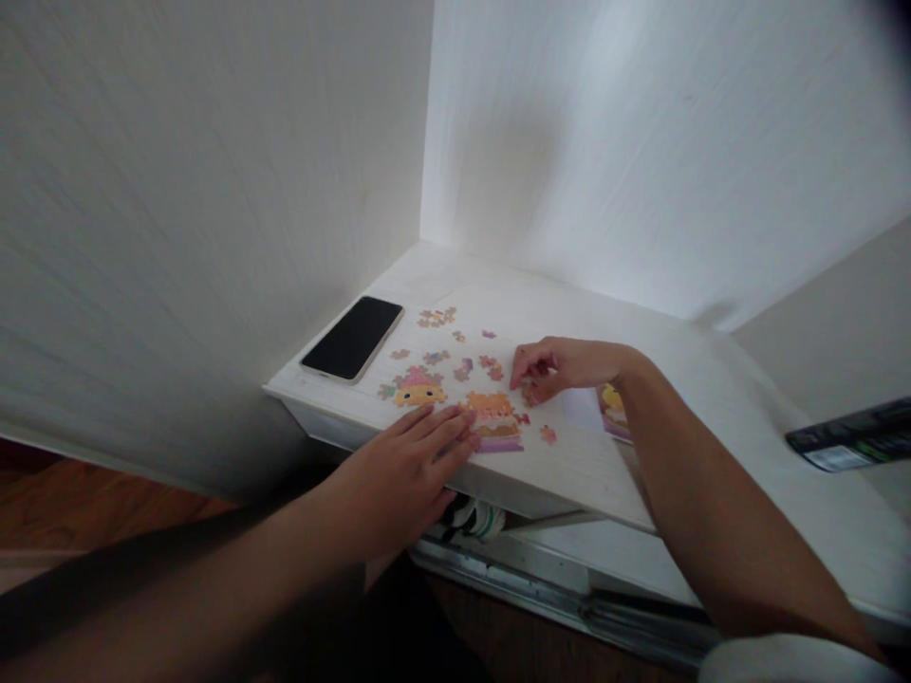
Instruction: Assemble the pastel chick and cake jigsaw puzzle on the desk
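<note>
My left hand point(419, 455) lies flat with fingers stretched over the left edge of a joined puzzle section point(494, 417), which shows an orange, brown and purple picture. Just right of that section, my right hand point(545, 368) pinches a small puzzle piece point(528, 391), partly hidden by the fingers. Above the left fingers sits another joined section with a yellow face and pink top point(418, 386). Loose puzzle pieces point(436, 318) are scattered behind both sections. A pinkish piece point(548, 433) lies alone near the front edge, below my right hand.
A phone point(354, 337) rests at the shelf's left end. Partly behind my right forearm is a colourful picture card point(613, 413). A dark cylindrical container point(850, 436) lies at the far right. White walls enclose the shelf point(569, 474); a shoe point(478, 518) shows beneath.
</note>
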### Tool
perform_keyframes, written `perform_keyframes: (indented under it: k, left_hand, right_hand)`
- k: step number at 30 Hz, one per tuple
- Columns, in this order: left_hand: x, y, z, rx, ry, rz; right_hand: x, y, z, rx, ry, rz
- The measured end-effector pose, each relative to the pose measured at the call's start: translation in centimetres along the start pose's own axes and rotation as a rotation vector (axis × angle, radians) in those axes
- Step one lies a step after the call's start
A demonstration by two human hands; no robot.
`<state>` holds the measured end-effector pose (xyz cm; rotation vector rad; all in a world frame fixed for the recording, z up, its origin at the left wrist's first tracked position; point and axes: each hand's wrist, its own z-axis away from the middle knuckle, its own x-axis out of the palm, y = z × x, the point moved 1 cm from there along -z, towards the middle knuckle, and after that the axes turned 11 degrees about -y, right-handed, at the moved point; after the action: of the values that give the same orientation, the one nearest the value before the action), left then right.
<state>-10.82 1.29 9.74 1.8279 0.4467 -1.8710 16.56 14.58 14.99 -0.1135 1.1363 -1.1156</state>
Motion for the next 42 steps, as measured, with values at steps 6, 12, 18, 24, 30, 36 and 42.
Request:
perform_keyframes:
  k: [6, 12, 18, 24, 30, 36, 42]
  left_hand:
    - [0.0, -0.1, -0.1, -0.009, -0.017, -0.003]
    - [-0.2, 0.2, 0.0, -0.022, -0.024, 0.006]
    - [-0.2, 0.1, 0.0, -0.032, -0.029, 0.006]
    - [-0.5, 0.3, 0.0, -0.043, -0.066, 0.030]
    - [-0.4, 0.5, 0.2, -0.050, -0.061, 0.050]
    - [-0.4, 0.3, 0.1, -0.037, -0.047, 0.041]
    - [-0.3, 0.4, 0.3, -0.021, -0.038, 0.046]
  right_hand:
    - [0.4, -0.6, -0.4, -0.019, -0.019, 0.033]
    - [0.6, -0.9, -0.5, 0.020, -0.010, 0.050]
    - [0.7, -1.3, -0.6, 0.047, 0.030, 0.034]
    - [0.7, -1.3, -1.0, 0.040, 0.043, -0.032]
    - [1.0, -0.4, -2.0, 0.038, 0.254, -0.205]
    - [1.4, -0.1, -2.6, -0.017, 0.284, -0.401]
    - [1.4, -0.7, -2.1, 0.017, 0.176, -0.456]
